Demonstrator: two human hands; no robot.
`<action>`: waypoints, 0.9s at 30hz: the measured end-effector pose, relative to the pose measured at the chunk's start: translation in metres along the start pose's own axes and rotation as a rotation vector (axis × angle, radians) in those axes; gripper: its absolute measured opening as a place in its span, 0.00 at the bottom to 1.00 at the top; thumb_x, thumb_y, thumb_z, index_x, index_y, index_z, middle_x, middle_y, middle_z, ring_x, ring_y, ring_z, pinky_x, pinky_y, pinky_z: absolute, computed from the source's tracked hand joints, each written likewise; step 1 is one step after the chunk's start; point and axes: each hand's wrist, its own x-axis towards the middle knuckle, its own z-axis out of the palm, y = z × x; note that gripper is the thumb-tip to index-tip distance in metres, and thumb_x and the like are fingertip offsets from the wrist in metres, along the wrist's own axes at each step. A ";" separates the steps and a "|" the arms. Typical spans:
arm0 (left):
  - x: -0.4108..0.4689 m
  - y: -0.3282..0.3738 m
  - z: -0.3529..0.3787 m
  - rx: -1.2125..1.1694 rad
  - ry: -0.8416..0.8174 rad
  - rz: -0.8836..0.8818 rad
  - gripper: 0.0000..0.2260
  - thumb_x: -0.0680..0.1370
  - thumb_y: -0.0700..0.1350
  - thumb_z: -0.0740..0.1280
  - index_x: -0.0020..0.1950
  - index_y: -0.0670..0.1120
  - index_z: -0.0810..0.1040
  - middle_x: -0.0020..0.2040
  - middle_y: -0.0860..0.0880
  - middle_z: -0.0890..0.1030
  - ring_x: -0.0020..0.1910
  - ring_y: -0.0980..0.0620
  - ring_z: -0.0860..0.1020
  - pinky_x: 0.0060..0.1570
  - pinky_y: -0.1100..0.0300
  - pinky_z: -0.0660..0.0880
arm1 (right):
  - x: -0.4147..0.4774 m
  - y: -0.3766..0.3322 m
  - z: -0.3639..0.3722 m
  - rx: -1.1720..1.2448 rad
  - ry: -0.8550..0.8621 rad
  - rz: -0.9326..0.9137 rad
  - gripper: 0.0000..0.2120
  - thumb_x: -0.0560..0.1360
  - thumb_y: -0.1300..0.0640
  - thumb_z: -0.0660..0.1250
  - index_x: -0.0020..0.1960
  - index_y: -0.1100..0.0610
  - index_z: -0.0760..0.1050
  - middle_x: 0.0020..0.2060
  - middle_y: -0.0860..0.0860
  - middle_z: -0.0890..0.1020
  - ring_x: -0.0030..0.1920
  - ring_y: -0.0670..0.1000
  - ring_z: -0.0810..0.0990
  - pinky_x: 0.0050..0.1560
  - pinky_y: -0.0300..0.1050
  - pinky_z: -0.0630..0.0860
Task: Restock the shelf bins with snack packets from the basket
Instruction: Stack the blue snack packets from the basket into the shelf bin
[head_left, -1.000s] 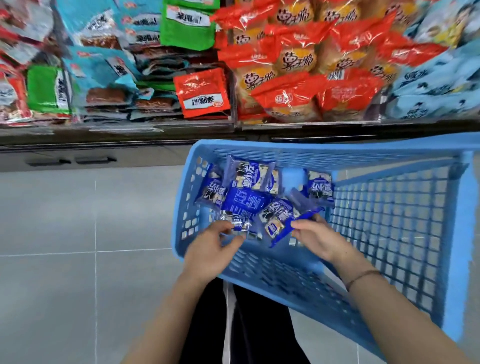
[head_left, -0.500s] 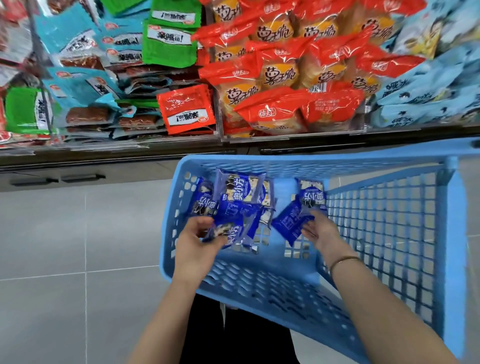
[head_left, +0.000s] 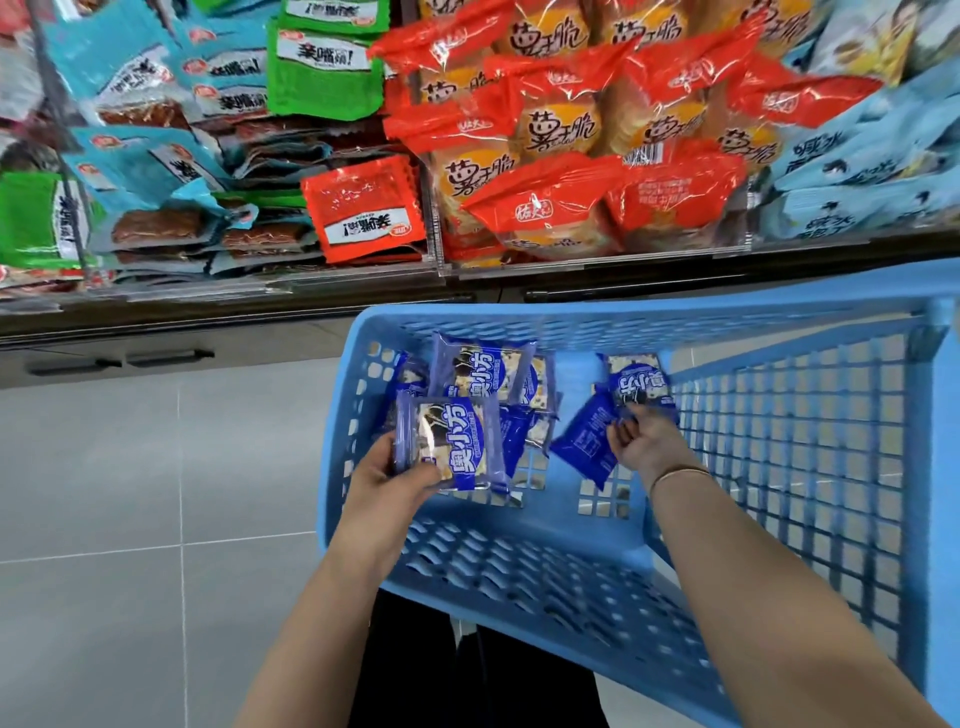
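While both arms reach down into the blue basket (head_left: 571, 566), the left hand (head_left: 387, 486) grips a blue snack packet (head_left: 449, 444). Look at that, thumb over the lower left corner, fingers hidden underneath, label face-up and sticking out up and right of the palm, left of centre frame. It's held just above the basket floor, partly covering the loose packets (head_left: 485, 371) piled behind it in the far left corner of the basket.

Over on the right, the right hand (head_left: 647, 441), thin bracelet (head_left: 675, 473) at the wrist, has its fingers curled on the right edge of a dark blue packet (head_left: 584, 441), which hangs tilted to the left of the knuckles. One more packet (head_left: 641, 382) sits directly above those fingers, touching them. Whether it's gripped too, I can't tell from here.

Across the top of the frame, the shelf bins (head_left: 441, 260) are heaped: orange-red bags (head_left: 561, 130) in the middle, teal and green pouches (head_left: 322, 67) upper left, pale blue bags (head_left: 872, 171) upper right. Grey tiled floor (head_left: 130, 493) fills the lower left.
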 end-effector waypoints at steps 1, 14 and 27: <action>0.001 -0.001 0.001 0.029 0.018 0.017 0.17 0.73 0.25 0.63 0.54 0.42 0.78 0.46 0.43 0.83 0.46 0.45 0.81 0.48 0.54 0.79 | -0.001 -0.001 0.003 0.052 0.001 -0.019 0.12 0.80 0.56 0.60 0.38 0.57 0.68 0.34 0.51 0.70 0.35 0.47 0.72 0.38 0.39 0.76; 0.010 0.013 0.012 0.157 0.235 0.210 0.11 0.78 0.46 0.66 0.39 0.43 0.71 0.34 0.48 0.72 0.35 0.54 0.70 0.40 0.59 0.68 | -0.108 0.051 -0.036 -0.515 -0.288 -0.683 0.08 0.73 0.68 0.60 0.42 0.56 0.72 0.42 0.65 0.73 0.40 0.52 0.72 0.38 0.46 0.69; -0.011 0.012 0.039 0.341 -0.127 -0.041 0.17 0.71 0.42 0.75 0.59 0.48 0.76 0.51 0.51 0.84 0.49 0.56 0.82 0.45 0.65 0.76 | -0.122 0.057 0.007 -0.570 -0.557 -0.519 0.05 0.75 0.59 0.68 0.49 0.56 0.73 0.43 0.53 0.79 0.42 0.50 0.82 0.47 0.48 0.79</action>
